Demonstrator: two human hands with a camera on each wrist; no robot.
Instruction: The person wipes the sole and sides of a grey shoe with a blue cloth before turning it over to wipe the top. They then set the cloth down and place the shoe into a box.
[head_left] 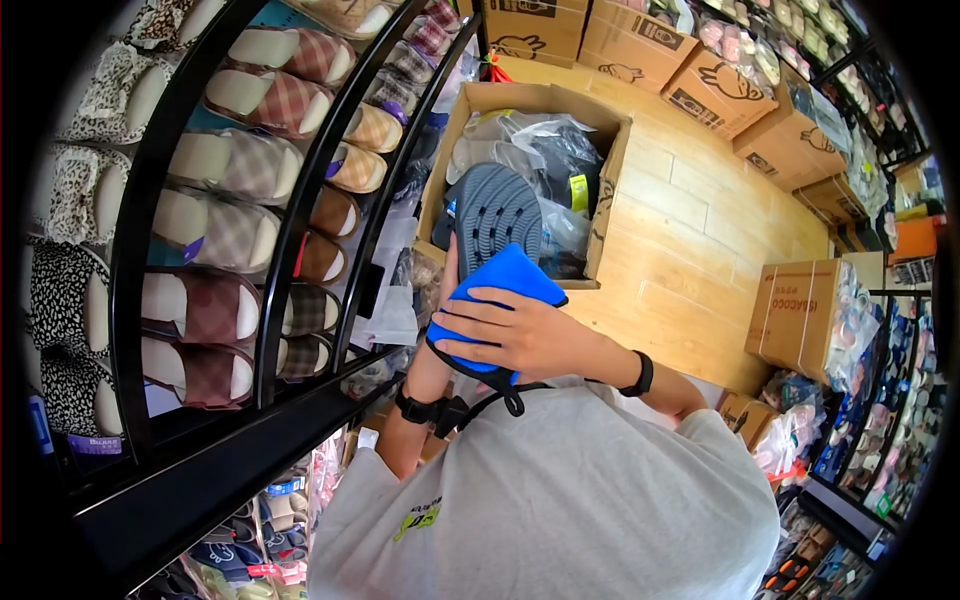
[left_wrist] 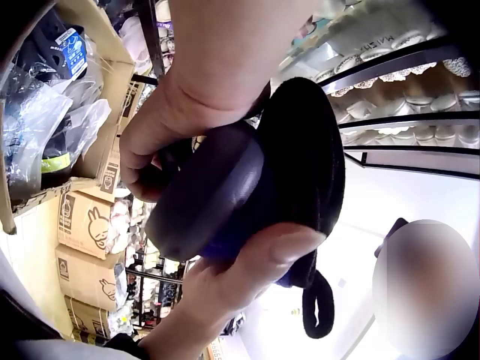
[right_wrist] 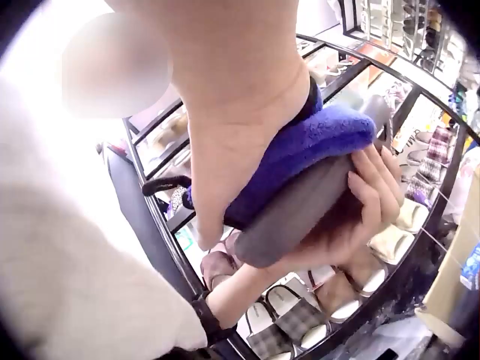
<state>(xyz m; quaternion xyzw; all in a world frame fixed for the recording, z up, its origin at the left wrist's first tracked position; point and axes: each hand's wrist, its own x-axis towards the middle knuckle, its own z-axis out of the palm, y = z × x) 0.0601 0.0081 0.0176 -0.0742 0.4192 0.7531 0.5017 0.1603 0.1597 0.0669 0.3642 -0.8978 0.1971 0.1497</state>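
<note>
A dark grey slipper (head_left: 495, 215), its grooved sole turned up, is held over an open carton. My left hand (right_wrist: 371, 210) grips it from beneath, the fingers curled up round its edge in the right wrist view. Across the slipper's near end lies a bright blue cloth (head_left: 522, 268) with black edging and a small black loop (head_left: 513, 403). My right hand (head_left: 505, 332) holds this cloth against the slipper, fingers laid over its blue side. In the left wrist view the right thumb (left_wrist: 289, 246) presses the cloth's black edge.
The carton (head_left: 610, 190) below holds plastic-bagged footwear (head_left: 555, 160). A black-framed rack (head_left: 125, 250) of checked slippers (head_left: 225, 165) rises close on the left. More boxes (head_left: 715, 90) line the back, and another box (head_left: 795, 310) stands on the wooden floor (head_left: 690, 230) to the right.
</note>
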